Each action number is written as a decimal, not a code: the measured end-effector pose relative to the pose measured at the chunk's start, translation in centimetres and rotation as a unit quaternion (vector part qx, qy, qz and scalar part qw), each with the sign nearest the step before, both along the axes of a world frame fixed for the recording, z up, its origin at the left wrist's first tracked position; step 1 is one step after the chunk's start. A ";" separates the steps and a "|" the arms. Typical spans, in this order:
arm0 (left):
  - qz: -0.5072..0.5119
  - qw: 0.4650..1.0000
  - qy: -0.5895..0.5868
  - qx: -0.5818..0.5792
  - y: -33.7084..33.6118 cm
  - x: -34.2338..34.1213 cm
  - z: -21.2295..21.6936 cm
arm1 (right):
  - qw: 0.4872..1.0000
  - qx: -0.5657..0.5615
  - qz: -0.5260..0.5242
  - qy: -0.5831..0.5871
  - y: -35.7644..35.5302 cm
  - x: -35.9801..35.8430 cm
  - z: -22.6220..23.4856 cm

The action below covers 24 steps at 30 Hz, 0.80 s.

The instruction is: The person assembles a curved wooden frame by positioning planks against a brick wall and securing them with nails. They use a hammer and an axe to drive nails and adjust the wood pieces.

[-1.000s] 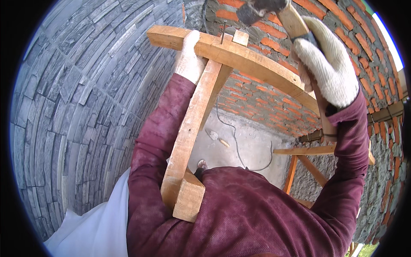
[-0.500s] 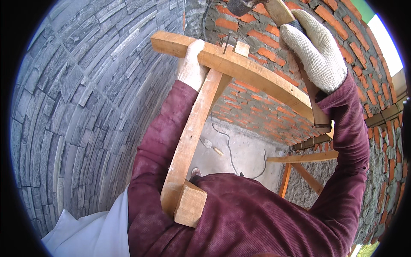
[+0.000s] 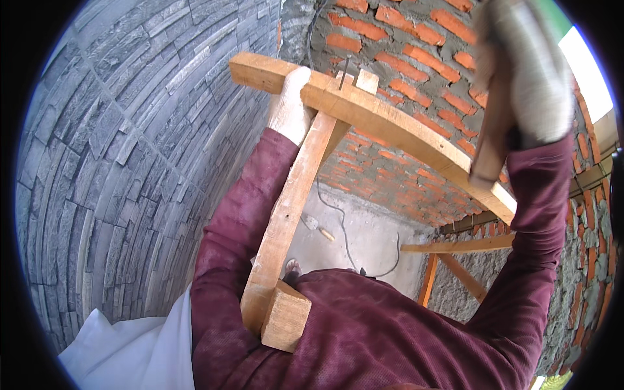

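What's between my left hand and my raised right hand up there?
In the head view, the curved wooden crosspiece spans from the left hand toward the gloved right hand, with a nail standing upright in it near the left hand.

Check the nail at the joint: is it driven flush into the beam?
No: the nail stands up out of the beam, most of its shank showing, beside the left hand gripping the joint.
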<state>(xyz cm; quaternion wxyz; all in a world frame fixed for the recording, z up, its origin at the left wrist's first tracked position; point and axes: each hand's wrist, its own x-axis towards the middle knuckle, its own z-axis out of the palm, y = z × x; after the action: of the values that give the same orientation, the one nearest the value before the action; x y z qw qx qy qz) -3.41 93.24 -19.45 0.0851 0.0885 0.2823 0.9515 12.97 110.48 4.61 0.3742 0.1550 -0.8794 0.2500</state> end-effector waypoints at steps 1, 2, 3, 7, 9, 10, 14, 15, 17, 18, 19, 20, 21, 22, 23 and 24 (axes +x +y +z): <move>0.006 1.000 -0.004 -0.011 0.0 -0.1 -0.1 | 0.994 -0.029 0.059 0.082 0.2 -0.1 0.3; -0.005 1.000 -0.004 -0.013 0.0 -0.2 -0.3 | 0.992 -0.053 0.084 0.077 -0.2 -0.1 0.3; -0.011 1.000 -0.005 -0.014 -0.1 -0.2 -0.4 | 0.989 -0.076 0.106 0.073 -0.1 -0.5 0.2; 0.002 1.000 0.005 -0.004 -0.3 0.0 -0.3 | 0.967 0.229 0.033 -0.108 -1.5 -1.5 -0.4; 0.007 1.000 0.002 -0.026 -0.3 0.2 0.2 | 0.946 0.232 -0.008 -0.227 -1.9 -1.5 0.0; 0.012 1.000 -0.003 -0.027 -0.3 0.1 0.4 | 0.941 0.175 -0.056 -0.284 -1.9 -1.2 0.3; 0.009 1.000 -0.013 -0.013 -0.3 -0.2 0.4 | 0.971 -0.011 -0.065 -0.230 -0.5 -0.3 2.2; 0.016 0.999 -0.007 -0.043 -0.3 -0.3 0.3 | 0.981 -0.068 -0.046 -0.178 -0.1 -0.6 2.3; 0.018 0.999 -0.001 -0.044 -0.4 -0.5 -0.1 | 0.992 -0.098 0.071 -0.015 0.4 -1.5 2.0; 0.017 0.999 0.008 -0.037 -0.6 -0.5 -0.3 | 0.991 -0.082 0.092 0.057 0.4 -2.2 1.5; 0.023 0.999 0.017 -0.041 -0.6 -0.5 -0.3 | 0.992 -0.057 0.094 0.058 0.6 -2.8 1.0; 0.026 0.999 -0.001 -0.038 -0.7 -0.4 -0.3 | 0.995 -0.014 0.091 0.040 0.6 -3.4 0.5; 0.020 0.999 -0.001 -0.030 -0.7 -0.3 -0.2 | 0.995 0.059 0.076 -0.009 0.7 -3.8 0.0; 0.015 1.000 0.000 -0.020 -0.8 -0.2 -0.1 | 0.985 0.138 0.048 -0.093 0.6 -4.0 -0.4; 0.014 1.000 -0.005 -0.019 -0.8 -0.1 0.1 | 0.962 0.171 0.023 -0.213 0.7 -4.0 -0.5; 0.010 1.000 -0.007 -0.018 -0.8 0.1 0.3 | 0.929 0.186 0.010 -0.321 0.7 -3.8 -0.5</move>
<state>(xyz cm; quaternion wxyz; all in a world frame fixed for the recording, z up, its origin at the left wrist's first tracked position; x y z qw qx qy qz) -3.35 92.47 -19.16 0.0791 0.0771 0.2995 0.9477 9.15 111.17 4.13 0.0340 0.1420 -0.9817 0.1224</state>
